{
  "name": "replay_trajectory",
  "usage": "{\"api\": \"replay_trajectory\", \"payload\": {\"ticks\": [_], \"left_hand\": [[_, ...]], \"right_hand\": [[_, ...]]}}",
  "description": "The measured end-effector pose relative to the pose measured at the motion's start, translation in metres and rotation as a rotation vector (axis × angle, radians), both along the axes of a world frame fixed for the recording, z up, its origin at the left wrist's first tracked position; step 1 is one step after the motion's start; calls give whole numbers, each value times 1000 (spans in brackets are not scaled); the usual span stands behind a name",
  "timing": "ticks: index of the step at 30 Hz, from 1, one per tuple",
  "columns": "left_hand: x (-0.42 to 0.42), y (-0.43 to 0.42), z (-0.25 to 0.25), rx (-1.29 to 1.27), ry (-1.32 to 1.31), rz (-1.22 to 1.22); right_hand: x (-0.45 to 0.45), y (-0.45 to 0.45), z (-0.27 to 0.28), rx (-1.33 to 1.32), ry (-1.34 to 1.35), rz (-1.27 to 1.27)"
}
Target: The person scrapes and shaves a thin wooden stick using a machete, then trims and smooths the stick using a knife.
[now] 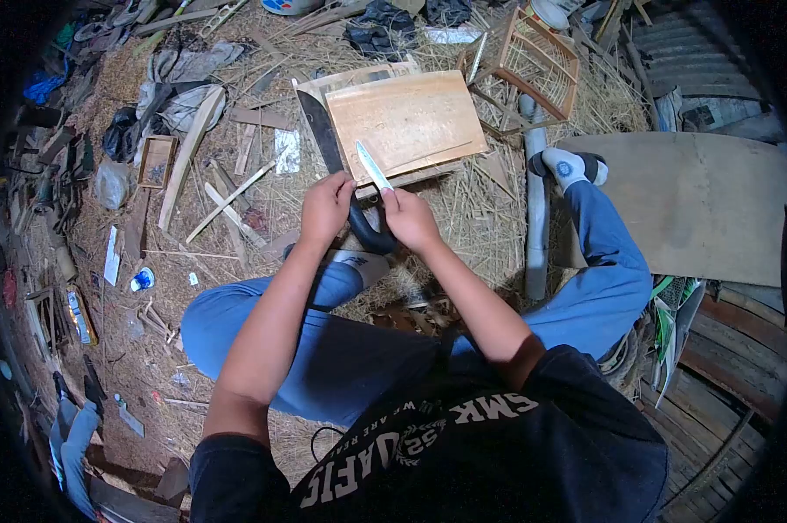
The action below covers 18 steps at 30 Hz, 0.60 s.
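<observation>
My right hand point(412, 220) is wrapped round a knife point(373, 165), its pale blade pointing up and away over a light wooden board point(411, 113). Just to the left, my left hand point(326, 207) is closed, its fingertips pressed together close to the knife. What those fingers pinch, if anything, is too small to tell. A long dark blade point(321, 131) leans along the board's left edge, and a curved black handle point(369, 231) shows between my hands; whether they are one tool is partly hidden. A thin strip point(430, 158) lies across the board's near part.
A wooden stick cage point(537, 61) stands beyond the board to the right. Along my right leg runs a grey pole point(535, 200), beside a large flat sheet point(690, 205). Wood scraps, a small wooden box point(156, 162) and plastic bags point(114, 183) litter the straw-covered ground at left.
</observation>
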State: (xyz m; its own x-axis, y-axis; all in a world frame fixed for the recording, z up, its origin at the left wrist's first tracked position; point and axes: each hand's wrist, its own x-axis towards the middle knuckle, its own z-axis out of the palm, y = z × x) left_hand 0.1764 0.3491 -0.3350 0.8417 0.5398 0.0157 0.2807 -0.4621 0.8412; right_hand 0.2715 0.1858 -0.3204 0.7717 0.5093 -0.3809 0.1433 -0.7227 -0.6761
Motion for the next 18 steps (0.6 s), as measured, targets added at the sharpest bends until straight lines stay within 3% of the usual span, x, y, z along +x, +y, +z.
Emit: {"api": "replay_trajectory", "payload": {"ticks": [7,11,13,14,18], "left_hand": [[0,-1,6,-4,-2,-11],[2,-2,3,-10,-23,-2],[2,-2,2,13,-35,-7],[2,-2,2,16,-34,-7],[0,-1,8,-28,26,-8]], "right_hand": [[97,-63,-19,-102,-138,-298],[62,-37,-2,-71,-157,-250],[19,-14,-19,118,-156,-103],[6,1,3,-10,-6,-51],[22,-10,-8,1,-92,-72]]}}
